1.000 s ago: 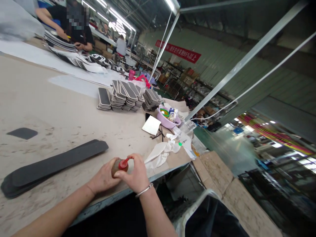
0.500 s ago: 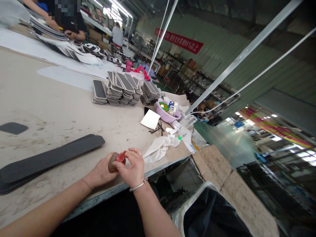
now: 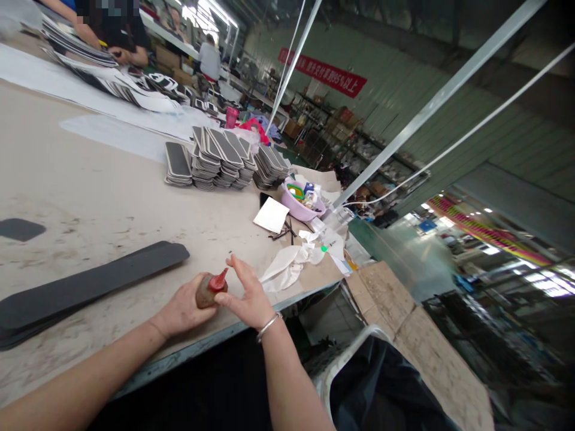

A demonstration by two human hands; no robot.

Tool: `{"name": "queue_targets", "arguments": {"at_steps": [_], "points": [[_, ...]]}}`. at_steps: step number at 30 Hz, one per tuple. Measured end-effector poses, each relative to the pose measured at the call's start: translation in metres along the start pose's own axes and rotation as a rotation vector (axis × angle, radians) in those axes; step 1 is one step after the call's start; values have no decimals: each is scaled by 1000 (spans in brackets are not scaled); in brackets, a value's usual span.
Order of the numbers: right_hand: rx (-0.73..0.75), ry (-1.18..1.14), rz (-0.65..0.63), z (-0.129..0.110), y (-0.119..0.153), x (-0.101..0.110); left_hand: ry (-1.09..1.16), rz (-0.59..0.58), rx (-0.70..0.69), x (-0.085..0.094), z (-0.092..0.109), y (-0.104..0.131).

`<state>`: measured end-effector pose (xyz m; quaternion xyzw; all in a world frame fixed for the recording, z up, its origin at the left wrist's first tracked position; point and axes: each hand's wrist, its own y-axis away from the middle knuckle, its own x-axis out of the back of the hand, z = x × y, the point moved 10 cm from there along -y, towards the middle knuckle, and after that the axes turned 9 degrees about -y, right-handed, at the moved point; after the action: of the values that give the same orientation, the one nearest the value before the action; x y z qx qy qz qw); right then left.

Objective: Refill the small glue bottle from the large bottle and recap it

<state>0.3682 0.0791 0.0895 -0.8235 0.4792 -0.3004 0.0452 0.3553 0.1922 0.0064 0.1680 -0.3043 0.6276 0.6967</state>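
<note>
My left hand (image 3: 183,308) grips a small brown glue bottle (image 3: 207,292) with a red pointed nozzle, held near the front edge of the work table (image 3: 112,203). My right hand (image 3: 246,294) rests beside the bottle with its fingers spread, the fingertips touching the bottle's side below the nozzle. A silver bangle sits on my right wrist. A long dark grey strip (image 3: 85,287) lies flat on the table just left of my hands.
Stacks of grey-edged pieces (image 3: 222,157) stand mid-table. A purple bowl (image 3: 300,203) of small items, a white card (image 3: 271,215) and crumpled white cloth (image 3: 290,266) lie to the right. Another person (image 3: 112,30) works at the far left. A cardboard box (image 3: 417,335) sits below.
My right hand has let go of the red nozzle and opened its fingers. The bottle stays in my left hand. The view has shifted slightly.
</note>
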Motion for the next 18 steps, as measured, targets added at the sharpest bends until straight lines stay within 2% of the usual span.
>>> {"name": "queue_targets", "arguments": {"at_steps": [2, 4, 8, 12, 18], "points": [[95, -31, -121, -5, -7, -5, -1, -5, -1, -1, 0, 0], [197, -49, -181, -13, -14, -11, -20, 2, 29, -1, -3, -1], [297, 55, -136, -24, -19, -16, -38, 0, 72, -2, -6, -1], [188, 169, 75, -21, -8, -15, -56, -37, 71, -7, -9, -1], [26, 79, 489, -18, 16, -16, -108, -12, 55, -12, -28, 0]]}}
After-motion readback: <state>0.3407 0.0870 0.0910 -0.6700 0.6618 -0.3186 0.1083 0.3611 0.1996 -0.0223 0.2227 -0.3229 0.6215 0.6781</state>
